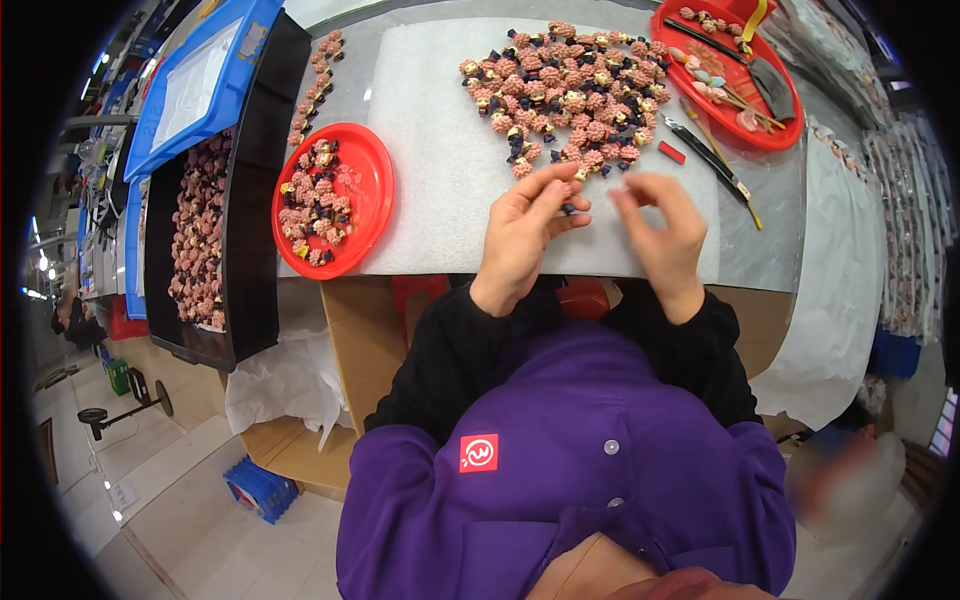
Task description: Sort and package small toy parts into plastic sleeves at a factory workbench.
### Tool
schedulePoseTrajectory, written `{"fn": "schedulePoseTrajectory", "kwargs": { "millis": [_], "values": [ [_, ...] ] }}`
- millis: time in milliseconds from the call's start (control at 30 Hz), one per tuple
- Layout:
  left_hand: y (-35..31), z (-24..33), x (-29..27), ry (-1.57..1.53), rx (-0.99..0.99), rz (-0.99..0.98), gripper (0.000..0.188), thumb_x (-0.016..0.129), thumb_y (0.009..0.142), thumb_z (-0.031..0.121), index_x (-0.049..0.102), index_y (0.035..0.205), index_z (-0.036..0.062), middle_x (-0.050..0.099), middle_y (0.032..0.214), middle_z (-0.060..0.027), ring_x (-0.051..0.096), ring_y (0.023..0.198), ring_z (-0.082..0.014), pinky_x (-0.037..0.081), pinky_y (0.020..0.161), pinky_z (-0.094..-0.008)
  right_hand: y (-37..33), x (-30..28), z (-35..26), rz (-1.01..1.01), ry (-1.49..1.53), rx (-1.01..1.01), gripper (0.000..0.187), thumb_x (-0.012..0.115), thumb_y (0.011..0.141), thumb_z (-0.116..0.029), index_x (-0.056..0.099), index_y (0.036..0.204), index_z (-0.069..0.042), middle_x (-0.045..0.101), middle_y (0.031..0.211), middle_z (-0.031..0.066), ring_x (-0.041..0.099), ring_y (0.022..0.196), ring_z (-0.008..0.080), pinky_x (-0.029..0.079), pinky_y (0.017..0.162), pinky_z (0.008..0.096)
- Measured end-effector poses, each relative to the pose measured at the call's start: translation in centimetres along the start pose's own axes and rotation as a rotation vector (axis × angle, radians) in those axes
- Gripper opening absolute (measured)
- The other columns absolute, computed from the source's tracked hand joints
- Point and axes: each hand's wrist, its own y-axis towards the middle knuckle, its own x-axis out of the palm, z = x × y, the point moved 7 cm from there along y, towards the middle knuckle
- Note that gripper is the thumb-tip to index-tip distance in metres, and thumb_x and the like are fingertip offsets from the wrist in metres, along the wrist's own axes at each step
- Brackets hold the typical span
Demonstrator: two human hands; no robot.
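Observation:
My left hand is closed in a pinch around a small figurine, of which a dark blue part shows between the fingers. My right hand hovers a little to the right, apart from the left one; motion smears its curled fingers, so whether it holds anything is unclear. Just beyond both hands, a wide pile of small pink, cream and dark blue figurines covers the white foam mat.
To the left, a red plate bears more figurines, and a row of them lies behind it. A black crate full of figurines stands farther left by a blue bin. At right are a red basin, a black pen-like tool and a red block.

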Motion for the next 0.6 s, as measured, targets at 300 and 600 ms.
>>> {"fn": "schedulePoseTrajectory", "kwargs": {
  "millis": [300, 600],
  "values": [
    [0.8, -0.3, 0.8, 0.151, -0.042, -0.058, 0.02, 0.051, 0.09, 0.013, 0.055, 0.105, 0.0005, 0.052, 0.076, -0.0002, 0.045, 0.065, -0.0047, 0.036, 0.054, -0.0182, 1.5, 0.3, 2.4, -0.015, -0.23, 0.136, 0.023, 0.068, 0.073, -0.008, 0.061, 0.093, -0.002, 0.063, 0.081, 0.0084, 0.059, 0.066, 0.0149, 0.048, 0.057, 0.0264],
    [1.0, 0.1, 1.1, 0.276, 0.06, 0.007, 0.017, 0.06, 0.086, 0.018, 0.057, 0.093, 0.0026, 0.055, 0.069, 0.002, 0.046, 0.055, -0.0024, 0.037, 0.048, -0.0167, -0.4, -0.5, -3.2, 0.021, 0.179, -0.05, 0.03, 0.067, 0.074, 0.003, 0.058, 0.103, 0.002, 0.06, 0.097, 0.0117, 0.061, 0.08, 0.0158, 0.051, 0.07, 0.0249]
  ]
}}
